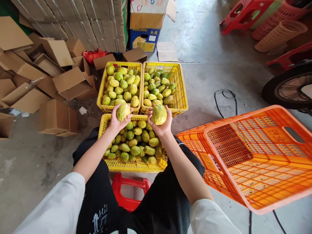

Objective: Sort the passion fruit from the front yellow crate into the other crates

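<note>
In my left hand point(116, 123) a pale yellow-green lemon point(123, 112) rests, my fingers wrapped round its side. A second, larger-looking lemon point(159, 114) is gripped in my right hand point(166, 127), fingers on its left and thumb on its right. Both hands hover over the near yellow crate point(136, 168), which is filled with green and yellow lemons point(136, 150). Just beyond stand two more yellow crates of lemons, a left one point(98, 99) with mostly yellower fruit and a right one point(182, 87) with more green fruit.
An orange crate point(243, 191) lies tipped at my right. Under my legs is a red stool point(131, 204). Loose cardboard boxes point(70, 83) pile up at left, below stacked cartons point(104, 29). A black cable point(236, 100), a wheel point(287, 86) and pink baskets point(280, 34) are on the right.
</note>
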A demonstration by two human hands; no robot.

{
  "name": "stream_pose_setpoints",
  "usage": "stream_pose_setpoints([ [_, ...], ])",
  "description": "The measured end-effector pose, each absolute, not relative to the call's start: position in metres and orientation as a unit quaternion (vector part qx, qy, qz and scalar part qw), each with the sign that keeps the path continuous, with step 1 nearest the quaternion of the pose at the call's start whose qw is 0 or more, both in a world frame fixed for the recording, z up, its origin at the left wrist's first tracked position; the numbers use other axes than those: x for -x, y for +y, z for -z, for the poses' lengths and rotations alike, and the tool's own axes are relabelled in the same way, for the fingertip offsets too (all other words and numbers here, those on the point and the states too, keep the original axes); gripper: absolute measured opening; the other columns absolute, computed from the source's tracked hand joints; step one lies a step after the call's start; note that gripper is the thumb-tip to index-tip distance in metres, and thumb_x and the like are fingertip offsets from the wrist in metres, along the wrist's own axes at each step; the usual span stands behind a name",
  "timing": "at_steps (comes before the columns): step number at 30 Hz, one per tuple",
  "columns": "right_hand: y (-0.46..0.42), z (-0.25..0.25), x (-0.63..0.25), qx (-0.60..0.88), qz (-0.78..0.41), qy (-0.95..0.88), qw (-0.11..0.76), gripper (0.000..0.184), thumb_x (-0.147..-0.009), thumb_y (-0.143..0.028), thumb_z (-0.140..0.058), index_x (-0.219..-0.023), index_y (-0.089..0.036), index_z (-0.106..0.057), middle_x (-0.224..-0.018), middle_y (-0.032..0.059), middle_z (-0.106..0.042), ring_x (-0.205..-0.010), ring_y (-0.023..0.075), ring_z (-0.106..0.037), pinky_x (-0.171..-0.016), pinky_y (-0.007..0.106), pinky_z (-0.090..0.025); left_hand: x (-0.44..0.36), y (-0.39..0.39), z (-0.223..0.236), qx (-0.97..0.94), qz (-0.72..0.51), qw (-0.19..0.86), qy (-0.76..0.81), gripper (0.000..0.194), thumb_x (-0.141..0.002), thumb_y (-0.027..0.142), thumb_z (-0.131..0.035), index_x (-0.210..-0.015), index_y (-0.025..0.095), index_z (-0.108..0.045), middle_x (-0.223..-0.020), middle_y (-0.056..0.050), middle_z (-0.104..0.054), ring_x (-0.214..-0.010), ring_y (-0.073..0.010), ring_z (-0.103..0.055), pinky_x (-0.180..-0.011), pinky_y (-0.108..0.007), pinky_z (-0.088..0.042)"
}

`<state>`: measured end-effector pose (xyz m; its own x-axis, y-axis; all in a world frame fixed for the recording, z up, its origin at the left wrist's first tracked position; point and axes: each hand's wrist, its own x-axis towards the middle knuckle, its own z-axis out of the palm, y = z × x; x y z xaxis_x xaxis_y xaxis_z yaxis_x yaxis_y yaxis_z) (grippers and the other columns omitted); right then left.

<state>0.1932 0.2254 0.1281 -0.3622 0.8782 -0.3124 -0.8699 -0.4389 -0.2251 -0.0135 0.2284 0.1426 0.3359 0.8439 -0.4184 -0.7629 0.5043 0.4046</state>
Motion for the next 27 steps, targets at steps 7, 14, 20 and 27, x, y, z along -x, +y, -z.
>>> stream_pose_setpoints([
  [7,0.227,-0.131,-0.188,0.210,-0.799,-0.044,0.561,0.035,-0.083,-0.036,-0.051,-0.114,-0.022,-0.060,-0.102,0.0072,-0.072,-0.106,0.0243,-0.068,-0.084,0.044,-0.063,0.013,0.232,-0.141,-0.045,-0.515,0.801,0.302,0.040,-0.093,0.041,-0.036,-0.104,0.014,-0.065,-0.086,-0.011,-0.069,-0.064,-0.0161,-0.065,-0.048,-0.022,-0.052],
  [14,0.223,-0.137,-0.195,0.179,-0.804,-0.033,0.567,0.031,-0.085,-0.045,-0.058,-0.110,-0.026,-0.060,-0.094,0.0011,-0.070,-0.089,0.0164,-0.070,-0.074,0.031,-0.064,0.011,0.231,-0.142,-0.048,-0.534,0.776,0.333,0.031,-0.093,0.031,-0.044,-0.112,0.015,-0.062,-0.097,-0.012,-0.074,-0.099,-0.0279,-0.072,-0.079,-0.041,-0.061],
  [20,0.223,-0.136,-0.194,0.186,-0.815,-0.027,0.549,0.025,-0.084,-0.040,-0.059,-0.104,-0.023,-0.059,-0.099,0.0024,-0.070,-0.083,0.0150,-0.070,-0.070,0.030,-0.064,0.008,0.228,-0.143,-0.063,-0.513,0.788,0.335,0.030,-0.090,0.039,-0.056,-0.107,0.015,-0.063,-0.080,-0.006,-0.069,-0.072,-0.0174,-0.070,-0.060,-0.025,-0.058],
  [27,0.222,-0.138,-0.192,0.167,-0.818,0.003,0.550,0.033,-0.086,-0.046,-0.055,-0.107,-0.021,-0.061,-0.097,0.0050,-0.070,-0.087,0.0172,-0.069,-0.074,0.032,-0.065,0.009,0.230,-0.138,-0.070,-0.534,0.779,0.321,0.021,-0.089,0.038,-0.059,-0.094,0.018,-0.063,-0.086,-0.004,-0.069,-0.068,-0.0121,-0.067,-0.055,-0.020,-0.053],
])
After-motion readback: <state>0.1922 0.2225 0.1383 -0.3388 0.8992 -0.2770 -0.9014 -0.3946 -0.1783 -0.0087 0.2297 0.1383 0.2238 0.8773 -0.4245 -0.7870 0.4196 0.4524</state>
